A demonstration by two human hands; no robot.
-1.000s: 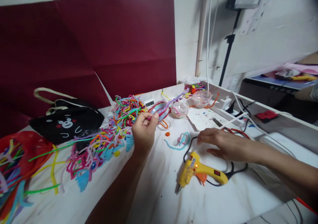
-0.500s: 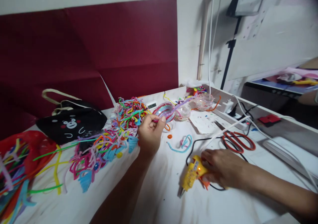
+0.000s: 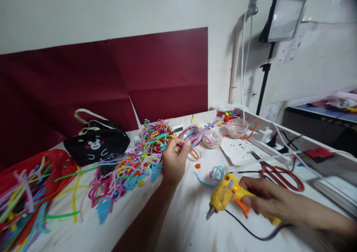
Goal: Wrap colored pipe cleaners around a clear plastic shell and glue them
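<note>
The L hand [image 3: 175,162] had its thumb and fingers closed in a pinch on the near edge of a round pipe-cleaner piece [image 3: 192,134], approx. at 1 o'clock from the hand; one purple stem of it stuck out toward 2 o'clock. The R hand [image 3: 263,198] was curled around the handle of a yellow hot glue gun [image 3: 223,194], w/ nozzle pointing to 7 o'clock & a small light glowing on its side. Whether the orange trigger [image 3: 244,208] was pressed, I cannot tell. A black cord [image 3: 251,236] curved beneath the gun. Near the gun, at 11 o'clock, lay a light-blue pipe cleaner [image 3: 205,183]; at 2 o'clock from the R hand, red-handled scissors [image 3: 300,185]. Clear plastic bowls [image 3: 212,139] stood at 3 o'clock from the piece. At 10 o'clock from the L hand was a multicolour pipe-cleaner heap [image 3: 156,134]; farther, at 9 o'clock, a black bag [image 3: 97,149] w/ bear face.
</note>
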